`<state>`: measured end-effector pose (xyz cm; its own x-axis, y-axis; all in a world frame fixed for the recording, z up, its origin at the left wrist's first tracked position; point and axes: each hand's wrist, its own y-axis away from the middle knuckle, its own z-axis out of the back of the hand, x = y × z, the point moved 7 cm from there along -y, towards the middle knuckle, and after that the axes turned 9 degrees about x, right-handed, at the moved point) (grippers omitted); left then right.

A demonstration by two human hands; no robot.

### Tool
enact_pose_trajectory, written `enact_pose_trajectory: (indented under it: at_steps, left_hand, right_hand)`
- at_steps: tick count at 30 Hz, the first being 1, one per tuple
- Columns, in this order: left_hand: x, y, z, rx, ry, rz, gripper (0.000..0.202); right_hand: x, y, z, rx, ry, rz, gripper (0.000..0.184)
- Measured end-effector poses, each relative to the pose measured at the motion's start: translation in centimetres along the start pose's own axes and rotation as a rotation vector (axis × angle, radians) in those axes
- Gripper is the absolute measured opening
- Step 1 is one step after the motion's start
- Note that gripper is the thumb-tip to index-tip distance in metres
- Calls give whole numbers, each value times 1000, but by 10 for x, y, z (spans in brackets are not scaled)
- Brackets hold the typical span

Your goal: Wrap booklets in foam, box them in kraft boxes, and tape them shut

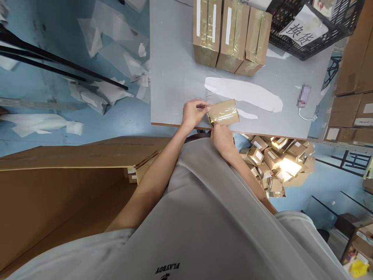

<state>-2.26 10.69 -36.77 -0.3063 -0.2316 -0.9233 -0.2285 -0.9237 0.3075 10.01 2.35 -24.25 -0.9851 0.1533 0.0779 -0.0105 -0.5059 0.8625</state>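
A small taped cardboard box [223, 112] lies at the front edge of the grey table [175, 77]. My left hand [192, 113] is closed on the left end of the box, fingertips and thumb at its corner. Just below the box, my right hand [223, 137] is closed around a small yellow-and-black tool [212, 123], apparently a utility knife, whose tip is at the box's lower left corner. Most of the tool is hidden by my fingers. Behind the box lies a long white paper sheet [244, 93] with a narrower strip beside it.
Three taped cartons [233, 39] stand at the back of the table, beside a black plastic crate [303, 35]. A blurred purple item [304, 96] lies at the right. Many small boxes [271, 163] are heaped below the table; a large open carton [72, 155] is at my left.
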Motion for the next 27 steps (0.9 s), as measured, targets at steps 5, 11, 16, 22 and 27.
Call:
enact_pose_trajectory:
  at_steps: [5, 11, 16, 22, 27]
  left_hand:
    - [3, 1, -2, 16, 13, -8, 18]
    - [5, 4, 1, 43, 12, -42, 24]
    - [-7, 4, -1, 43, -114, -103, 31]
    - [-52, 23, -61, 281, -438, -436, 36]
    - [-57, 32, -94, 421, -520, -495, 49]
  right_hand:
    - [-8, 14, -16, 9, 1, 4, 41]
    - [-77, 12, -1, -318, -345, 39, 38]
    - [-137, -19, -14, -518, -684, -29, 42]
    - [-133, -24, -35, -551, -668, 6, 41]
    - [-122, -18, -25, -528, -525, 0, 40]
